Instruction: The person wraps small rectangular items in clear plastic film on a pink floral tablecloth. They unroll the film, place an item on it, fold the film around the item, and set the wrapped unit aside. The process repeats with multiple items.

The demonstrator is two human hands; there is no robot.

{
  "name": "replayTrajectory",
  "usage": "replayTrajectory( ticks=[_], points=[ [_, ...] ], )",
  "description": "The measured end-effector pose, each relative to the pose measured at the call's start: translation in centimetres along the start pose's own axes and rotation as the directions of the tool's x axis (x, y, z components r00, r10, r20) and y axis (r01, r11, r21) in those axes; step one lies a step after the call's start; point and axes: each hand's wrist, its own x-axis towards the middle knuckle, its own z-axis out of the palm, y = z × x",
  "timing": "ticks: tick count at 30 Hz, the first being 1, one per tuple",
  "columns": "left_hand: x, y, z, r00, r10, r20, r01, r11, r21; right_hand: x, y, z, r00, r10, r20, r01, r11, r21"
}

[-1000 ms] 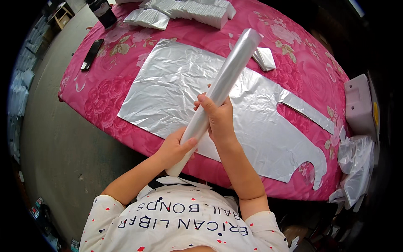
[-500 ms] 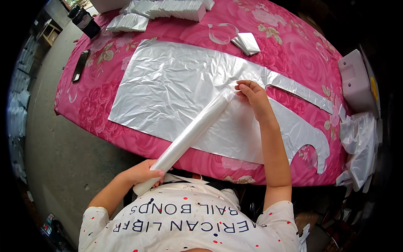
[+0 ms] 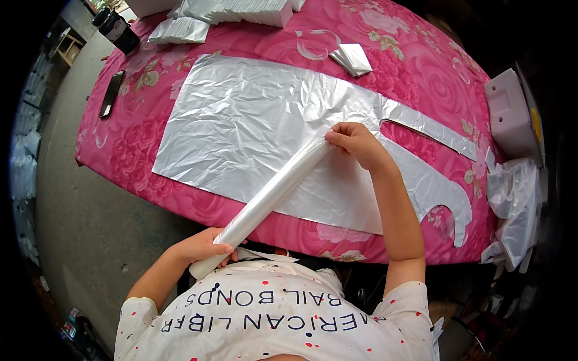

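A long roll of thin whitish plastic film (image 3: pixel 271 183) slants from my lap up over the table. My left hand (image 3: pixel 214 247) is wrapped round its near end, close to my shirt. At the far end my right hand (image 3: pixel 355 143) pinches the film's tip between thumb and fingers. Beneath the roll a thin, silvery-white plastic apron (image 3: pixel 235 102) lies spread flat and creased, its wide part to the left. Its narrow straps (image 3: pixel 430 131) and a curved cut-out stretch to the right. The roll hides part of the apron.
The table has a pink floral cloth (image 3: pixel 132 150). Folded white packets (image 3: pixel 354 60) lie beyond the apron, with stacked packets (image 3: pixel 247 13) at the far left. A phone (image 3: pixel 112 94) and a dark jar (image 3: pixel 116 30) sit left. Right are a white box (image 3: pixel 512 114) and clear bags (image 3: pixel 515 204).
My right hand has shifted slightly left and nearer, its fingers closing on the roll's far tip. My left hand keeps its hold, and the apron lies as before.
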Motion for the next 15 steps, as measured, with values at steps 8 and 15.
replayTrajectory(
  ticks=[8,15],
  points=[
    [-2.5,-2.0,-2.3,0.993,-0.107,0.038,0.107,0.994,0.015,0.6,2.7,-10.5,0.784,-0.286,-0.550,0.046,0.911,-0.409],
    [-5.1,-2.8,-5.5,0.979,-0.180,0.095,0.147,0.949,0.279,-1.3,4.8,-17.7,0.680,-0.326,-0.657,-0.051,0.873,-0.485]
  ],
)
